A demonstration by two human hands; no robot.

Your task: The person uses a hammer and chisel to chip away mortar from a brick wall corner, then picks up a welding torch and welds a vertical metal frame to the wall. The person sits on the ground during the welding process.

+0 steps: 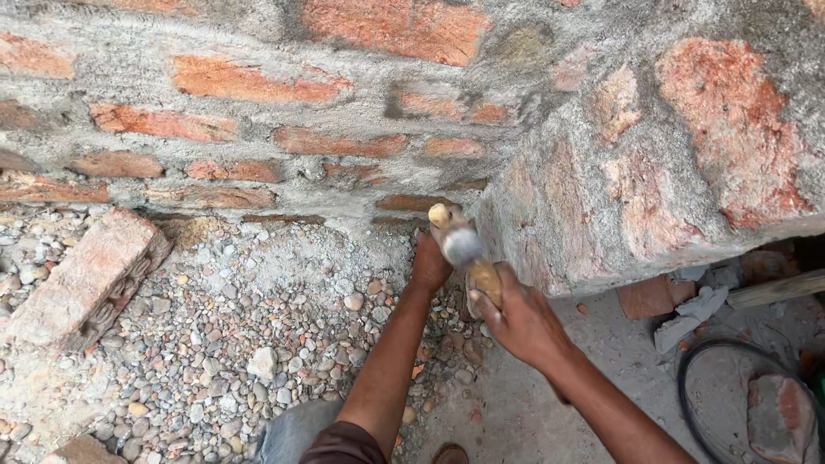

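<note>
My right hand (516, 318) grips the wooden handle of a hammer (462, 245), whose grey metal head is blurred and raised close to the corner of a red brick wall (601, 198) with rough grey mortar. My left hand (430, 262) reaches forward below the hammer head, down at the base of the wall; what it holds is hidden behind the hammer and cannot be made out. Both forearms stretch out from the bottom of the view.
Loose gravel and pebbles (258, 326) cover the ground on the left. A loose brick (86, 279) lies at the left. A black hose loop (730, 387), brick pieces (778, 417) and a wooden stick (778, 288) lie at the right on grey ground.
</note>
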